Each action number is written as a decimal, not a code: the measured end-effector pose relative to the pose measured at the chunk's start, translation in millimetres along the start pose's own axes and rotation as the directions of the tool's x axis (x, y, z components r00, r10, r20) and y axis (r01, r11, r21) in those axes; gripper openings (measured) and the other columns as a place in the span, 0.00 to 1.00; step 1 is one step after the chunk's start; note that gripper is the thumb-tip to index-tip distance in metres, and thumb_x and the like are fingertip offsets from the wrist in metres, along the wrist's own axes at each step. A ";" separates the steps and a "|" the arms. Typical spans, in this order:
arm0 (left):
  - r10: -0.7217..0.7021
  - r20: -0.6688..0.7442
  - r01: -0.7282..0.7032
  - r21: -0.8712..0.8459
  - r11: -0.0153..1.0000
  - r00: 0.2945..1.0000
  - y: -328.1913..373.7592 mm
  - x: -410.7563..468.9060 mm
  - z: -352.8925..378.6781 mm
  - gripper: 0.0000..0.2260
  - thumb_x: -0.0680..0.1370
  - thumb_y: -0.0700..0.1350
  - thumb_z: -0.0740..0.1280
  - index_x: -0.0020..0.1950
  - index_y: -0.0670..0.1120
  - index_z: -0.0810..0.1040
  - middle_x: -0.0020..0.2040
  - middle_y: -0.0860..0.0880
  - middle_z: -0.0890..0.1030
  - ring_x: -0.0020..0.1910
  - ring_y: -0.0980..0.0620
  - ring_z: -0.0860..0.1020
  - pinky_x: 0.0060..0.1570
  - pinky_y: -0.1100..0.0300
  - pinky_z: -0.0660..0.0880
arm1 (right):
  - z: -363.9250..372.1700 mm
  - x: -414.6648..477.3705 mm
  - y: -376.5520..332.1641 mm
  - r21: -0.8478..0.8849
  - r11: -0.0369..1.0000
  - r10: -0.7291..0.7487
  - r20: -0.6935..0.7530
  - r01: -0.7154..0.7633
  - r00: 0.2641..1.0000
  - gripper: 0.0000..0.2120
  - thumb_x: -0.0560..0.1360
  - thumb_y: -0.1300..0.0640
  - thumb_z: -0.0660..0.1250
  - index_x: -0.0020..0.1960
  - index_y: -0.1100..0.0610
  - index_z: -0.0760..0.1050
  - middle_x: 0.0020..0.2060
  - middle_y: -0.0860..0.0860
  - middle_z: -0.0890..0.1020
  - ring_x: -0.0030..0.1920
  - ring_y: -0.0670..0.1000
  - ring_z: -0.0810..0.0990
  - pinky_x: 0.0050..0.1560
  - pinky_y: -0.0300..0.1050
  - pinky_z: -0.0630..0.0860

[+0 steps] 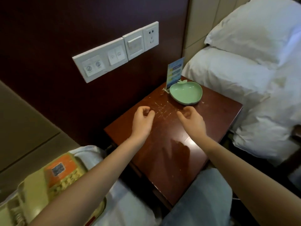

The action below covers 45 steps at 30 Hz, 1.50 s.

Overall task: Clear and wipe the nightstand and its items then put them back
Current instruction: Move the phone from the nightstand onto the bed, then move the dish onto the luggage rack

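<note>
Scratched wooden nightstand (187,144), green dish (185,92), white bedding (244,79) beside

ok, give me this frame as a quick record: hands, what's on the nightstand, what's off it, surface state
left hand: over the nightstand, left part; fingers loosely curled, holding nothing
right hand: over its middle; fingers relaxed, holding nothing
on nightstand: green dish, empty, at the far corner; sign card upright just behind it
off nightstand: telephone on white bedding, lower left
surface: pale marks between the hands; scratches or specks, cannot tell
cloth: none in view
</note>
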<state>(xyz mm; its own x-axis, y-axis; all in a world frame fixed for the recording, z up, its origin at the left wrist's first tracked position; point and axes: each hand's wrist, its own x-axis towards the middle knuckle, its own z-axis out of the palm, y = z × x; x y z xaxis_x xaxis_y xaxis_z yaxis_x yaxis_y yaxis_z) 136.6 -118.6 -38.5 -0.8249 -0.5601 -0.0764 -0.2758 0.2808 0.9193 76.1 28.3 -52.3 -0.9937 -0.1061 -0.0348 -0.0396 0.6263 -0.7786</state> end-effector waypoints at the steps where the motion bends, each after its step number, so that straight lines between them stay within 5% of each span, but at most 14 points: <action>1: -0.021 0.044 0.021 0.010 1.000 0.999 4.2 13.4 19.0 0.10 0.79 0.48 0.61 0.58 0.46 0.72 0.47 0.54 0.72 0.45 0.57 0.72 0.44 0.62 0.68 | -4.7 13.4 6.1 0.000 1.000 0.019 -0.009 -0.019 1.000 0.20 0.76 0.45 0.63 0.64 0.55 0.70 0.50 0.49 0.79 0.53 0.53 0.77 0.55 0.53 0.73; 5: -0.144 0.159 0.149 -0.021 0.989 0.977 13.6 69.9 88.7 0.13 0.79 0.53 0.59 0.53 0.43 0.70 0.40 0.49 0.76 0.38 0.52 0.75 0.37 0.58 0.71 | -17.2 67.7 31.0 -0.009 0.995 0.095 -0.021 -0.096 0.995 0.20 0.76 0.47 0.63 0.63 0.58 0.69 0.56 0.53 0.78 0.56 0.55 0.76 0.50 0.47 0.71; 10: -0.272 0.150 0.252 0.141 0.957 0.951 1.2 134.4 149.0 0.22 0.77 0.56 0.60 0.59 0.39 0.67 0.53 0.40 0.80 0.46 0.43 0.80 0.45 0.54 0.77 | -18.6 129.2 61.9 -0.024 0.975 0.221 -0.017 -0.222 0.975 0.21 0.77 0.48 0.62 0.64 0.61 0.67 0.60 0.57 0.76 0.59 0.58 0.74 0.53 0.50 0.70; 15: -0.379 0.132 0.366 0.110 0.924 0.916 -7.8 158.0 171.3 0.21 0.79 0.48 0.61 0.66 0.39 0.59 0.48 0.43 0.77 0.28 0.51 0.77 0.25 0.62 0.76 | -6.5 157.2 84.1 -0.005 0.957 0.289 0.026 -0.289 0.957 0.22 0.78 0.49 0.61 0.65 0.62 0.66 0.60 0.57 0.76 0.59 0.58 0.74 0.51 0.47 0.69; 18: -0.317 0.115 0.298 0.155 0.942 0.941 -8.6 163.5 178.4 0.11 0.79 0.40 0.59 0.60 0.38 0.65 0.40 0.43 0.80 0.23 0.55 0.75 0.16 0.68 0.69 | 0.7 160.1 89.9 0.007 0.958 0.287 0.024 -0.287 0.958 0.18 0.77 0.48 0.61 0.58 0.61 0.69 0.51 0.55 0.79 0.53 0.57 0.76 0.49 0.49 0.71; 22: -0.247 0.093 0.237 0.108 0.965 0.965 3.9 152.5 180.7 0.07 0.78 0.38 0.57 0.55 0.40 0.68 0.31 0.48 0.77 0.24 0.55 0.75 0.23 0.66 0.71 | -3.0 153.1 86.8 0.066 0.946 0.320 -0.044 -0.317 0.946 0.16 0.77 0.44 0.60 0.52 0.58 0.68 0.39 0.49 0.75 0.43 0.55 0.77 0.46 0.51 0.74; 25: -0.249 0.107 0.246 0.045 0.968 0.963 14.6 135.7 178.3 0.06 0.78 0.38 0.57 0.53 0.40 0.69 0.31 0.48 0.77 0.25 0.54 0.75 0.28 0.63 0.74 | -14.1 139.4 81.8 0.396 0.873 0.332 -0.052 -0.286 0.942 0.17 0.76 0.47 0.63 0.56 0.58 0.66 0.41 0.50 0.76 0.41 0.53 0.79 0.41 0.51 0.77; 28: -0.225 0.143 0.228 -0.003 0.974 0.964 27.2 113.4 174.5 0.04 0.78 0.37 0.57 0.50 0.40 0.69 0.32 0.47 0.77 0.25 0.53 0.75 0.30 0.61 0.74 | -33.2 118.1 76.8 0.604 0.747 0.325 0.035 -0.279 0.945 0.19 0.78 0.54 0.63 0.65 0.58 0.62 0.43 0.51 0.76 0.34 0.49 0.77 0.32 0.40 0.77; 35: -0.052 0.263 0.065 -0.043 0.997 0.963 58.2 45.9 167.7 0.06 0.78 0.38 0.58 0.42 0.43 0.66 0.30 0.46 0.76 0.19 0.58 0.73 0.19 0.69 0.68 | -83.2 48.2 77.3 0.751 0.613 0.363 0.009 -0.246 0.932 0.22 0.79 0.61 0.61 0.69 0.61 0.57 0.53 0.61 0.75 0.36 0.49 0.79 0.35 0.38 0.79; 39: 0.048 0.442 -0.022 -0.064 0.998 0.896 71.3 -47.7 198.0 0.08 0.78 0.39 0.59 0.40 0.44 0.65 0.28 0.46 0.76 0.17 0.58 0.72 0.23 0.64 0.71 | -135.1 -41.1 115.6 0.848 0.512 0.450 -0.128 -0.138 0.884 0.16 0.79 0.62 0.59 0.65 0.58 0.60 0.52 0.58 0.74 0.36 0.50 0.78 0.39 0.39 0.79; 41: 0.090 0.588 -0.052 -0.081 0.995 0.804 87.0 -117.2 243.4 0.06 0.79 0.40 0.59 0.42 0.42 0.65 0.28 0.46 0.76 0.17 0.57 0.72 0.27 0.60 0.72 | -185.5 -93.9 161.1 0.857 0.514 0.500 -0.264 -0.037 0.825 0.12 0.79 0.62 0.59 0.60 0.55 0.60 0.51 0.58 0.75 0.37 0.50 0.79 0.41 0.41 0.79; 45: 0.101 0.573 -0.065 -0.082 0.995 0.814 86.7 -118.3 247.0 0.06 0.79 0.40 0.60 0.43 0.42 0.66 0.30 0.46 0.76 0.18 0.58 0.72 0.21 0.65 0.70 | -190.2 -96.3 165.0 0.835 0.549 0.469 -0.282 -0.027 0.837 0.13 0.79 0.63 0.59 0.60 0.54 0.59 0.49 0.56 0.76 0.41 0.53 0.81 0.46 0.47 0.80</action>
<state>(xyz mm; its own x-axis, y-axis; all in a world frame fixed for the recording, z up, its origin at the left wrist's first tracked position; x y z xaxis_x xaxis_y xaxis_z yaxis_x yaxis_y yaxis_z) 88.4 164.5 -45.2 -0.9814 0.0189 -0.1908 -0.1800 0.2522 0.9508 145.4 288.8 -58.2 -0.8800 0.4222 -0.2175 0.0919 -0.2980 -0.9501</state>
